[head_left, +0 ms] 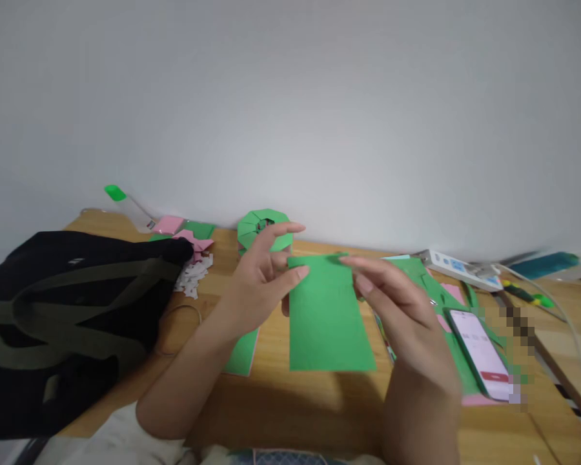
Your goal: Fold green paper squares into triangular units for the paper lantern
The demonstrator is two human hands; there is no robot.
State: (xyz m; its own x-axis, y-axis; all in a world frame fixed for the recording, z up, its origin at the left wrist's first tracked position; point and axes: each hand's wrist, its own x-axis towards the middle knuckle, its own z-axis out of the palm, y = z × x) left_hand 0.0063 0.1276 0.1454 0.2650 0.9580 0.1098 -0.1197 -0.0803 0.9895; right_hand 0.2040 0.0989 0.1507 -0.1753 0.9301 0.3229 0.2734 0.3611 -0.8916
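Observation:
A sheet of green paper (330,323) is held up above the wooden table, its far edge between my hands. My left hand (266,278) pinches the upper left corner, thumb on top and the index finger stretched out to the right above it. At the upper right corner, my right hand (397,303) has its thumb and index finger on the edge. Behind the sheet, a ring-shaped green folded-paper piece (252,229) sits by the wall. Another green sheet (242,355) lies under my left forearm, partly hidden.
On the left lies a black bag (72,310), with white paper scraps (193,278) and pink folded paper (198,243) beyond it. A phone (479,355) rests on green sheets at right, near a power strip (459,270) with a white cable (574,336).

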